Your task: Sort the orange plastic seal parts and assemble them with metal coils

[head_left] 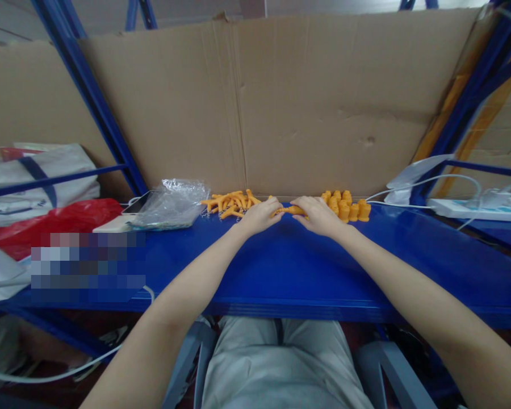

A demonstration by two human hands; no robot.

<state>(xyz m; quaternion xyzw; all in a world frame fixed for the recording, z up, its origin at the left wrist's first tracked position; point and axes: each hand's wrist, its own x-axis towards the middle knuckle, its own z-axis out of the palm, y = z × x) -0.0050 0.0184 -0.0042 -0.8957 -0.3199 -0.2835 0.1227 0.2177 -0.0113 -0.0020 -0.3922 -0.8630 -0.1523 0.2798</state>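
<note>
My left hand (pixel 262 215) and my right hand (pixel 317 215) meet at the back of the blue shelf (pixel 281 267), both closed on one small orange plastic piece (pixel 290 210) held between them. To the left lies a loose pile of orange branched pieces (pixel 231 203) with small metal chains. To the right stands a group of several orange stubby figures (pixel 348 207), upright, close behind my right hand.
A crumpled clear plastic bag (pixel 172 203) lies left of the pile, beside a phone (pixel 136 203) on a cable. A red bag (pixel 55 221) and a white bag (pixel 34 176) sit far left. A white power strip (pixel 472 209) with cables is at right. A cardboard wall (pixel 302 102) backs the shelf.
</note>
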